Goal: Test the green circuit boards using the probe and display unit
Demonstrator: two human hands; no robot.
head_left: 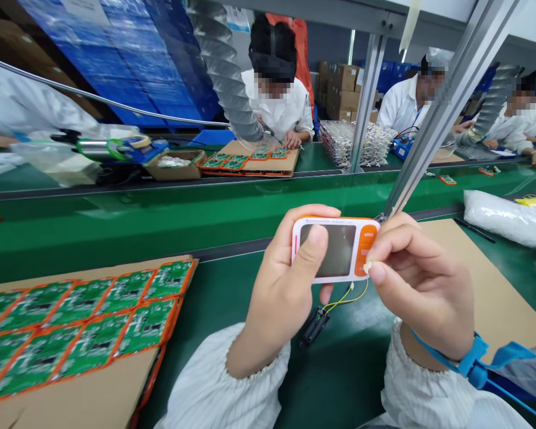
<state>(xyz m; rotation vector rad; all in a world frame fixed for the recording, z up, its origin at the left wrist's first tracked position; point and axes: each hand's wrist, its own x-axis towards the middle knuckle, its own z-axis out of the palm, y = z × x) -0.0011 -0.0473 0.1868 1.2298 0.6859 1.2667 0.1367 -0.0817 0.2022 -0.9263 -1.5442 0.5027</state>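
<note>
My left hand [286, 280] is closed around a small white and orange handheld electronic device [335, 249], its thumb lying across the grey screen. The device is held face up toward me, with orange buttons at its right end. My right hand [424, 274] pinches a small whitish piece [367, 267] between thumb and forefinger, at the device's lower right corner. Thin yellow wires [339, 302] run below the device to a black battery holder [315, 328] hanging or lying under it. One wire rises toward the right fingertips; where it ends I cannot tell.
Green circuit boards with orange edges [93, 322] lie in rows on cardboard at left. A cardboard sheet [486, 268] and a plastic bag [504, 217] are at right. A metal post [446, 113] rises behind my right hand. Across the green conveyor [232, 214], several people work.
</note>
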